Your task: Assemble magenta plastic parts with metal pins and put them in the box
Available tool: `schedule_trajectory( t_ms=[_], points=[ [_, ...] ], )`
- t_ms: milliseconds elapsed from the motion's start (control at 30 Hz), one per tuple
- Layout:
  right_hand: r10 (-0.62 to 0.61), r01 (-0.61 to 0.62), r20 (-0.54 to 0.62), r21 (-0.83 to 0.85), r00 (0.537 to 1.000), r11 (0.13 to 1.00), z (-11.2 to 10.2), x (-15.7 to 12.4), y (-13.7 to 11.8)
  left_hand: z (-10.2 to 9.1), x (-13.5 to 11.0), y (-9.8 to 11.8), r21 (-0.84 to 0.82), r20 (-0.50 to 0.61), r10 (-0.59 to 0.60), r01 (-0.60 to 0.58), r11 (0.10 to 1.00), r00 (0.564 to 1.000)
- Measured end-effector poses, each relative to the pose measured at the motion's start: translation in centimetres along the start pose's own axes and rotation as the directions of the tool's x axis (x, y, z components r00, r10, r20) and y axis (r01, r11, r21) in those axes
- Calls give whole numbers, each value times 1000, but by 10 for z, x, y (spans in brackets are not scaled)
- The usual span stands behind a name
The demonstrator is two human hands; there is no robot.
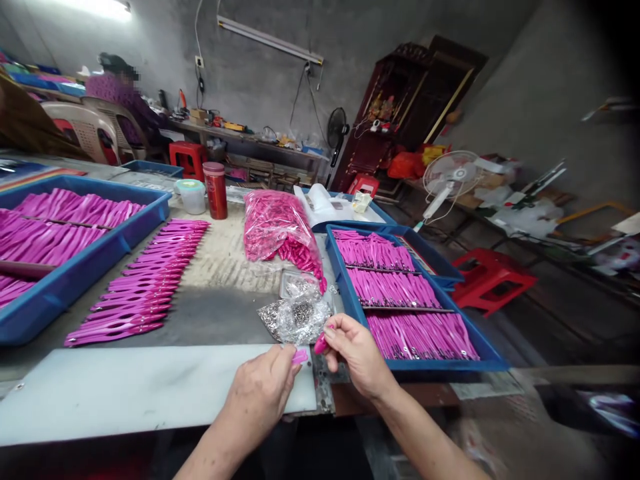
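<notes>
My left hand (265,390) is closed at the front edge of the white board (125,390), pinching a small pink plastic piece (300,357). My right hand (355,353) is beside it, fingers closed on another small magenta piece (321,344). Just beyond both hands lies a clear bag of small metal parts (297,317). A row of long magenta plastic pieces (145,283) is laid out on the table to the left. A blue tray (493,360) at the right holds three rows of the same pieces.
A bigger blue tray (75,273) of magenta pieces stands at the left. A plastic bag of pink parts (280,230), a red canister (216,190) and a tub (192,195) are farther back. A person sits at the far left bench. Red stools and fans stand right.
</notes>
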State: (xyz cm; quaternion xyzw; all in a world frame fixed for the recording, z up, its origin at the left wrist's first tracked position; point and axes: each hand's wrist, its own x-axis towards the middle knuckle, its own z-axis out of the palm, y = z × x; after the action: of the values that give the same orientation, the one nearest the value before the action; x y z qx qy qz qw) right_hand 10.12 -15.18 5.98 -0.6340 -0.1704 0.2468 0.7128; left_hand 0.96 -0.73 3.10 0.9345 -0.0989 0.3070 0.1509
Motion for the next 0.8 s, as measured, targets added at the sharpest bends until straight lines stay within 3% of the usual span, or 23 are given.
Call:
schedule_trajectory(
  t_ms=[233,800],
  points=[
    [9,-4,-51,82,999,997,5,-7,14,1,-4,4,48,16,-1,0,999,1000],
    [5,7,-124,97,992,995,-1,-15,27,3,-8,7,39,80,-21,18,999,997]
  ],
)
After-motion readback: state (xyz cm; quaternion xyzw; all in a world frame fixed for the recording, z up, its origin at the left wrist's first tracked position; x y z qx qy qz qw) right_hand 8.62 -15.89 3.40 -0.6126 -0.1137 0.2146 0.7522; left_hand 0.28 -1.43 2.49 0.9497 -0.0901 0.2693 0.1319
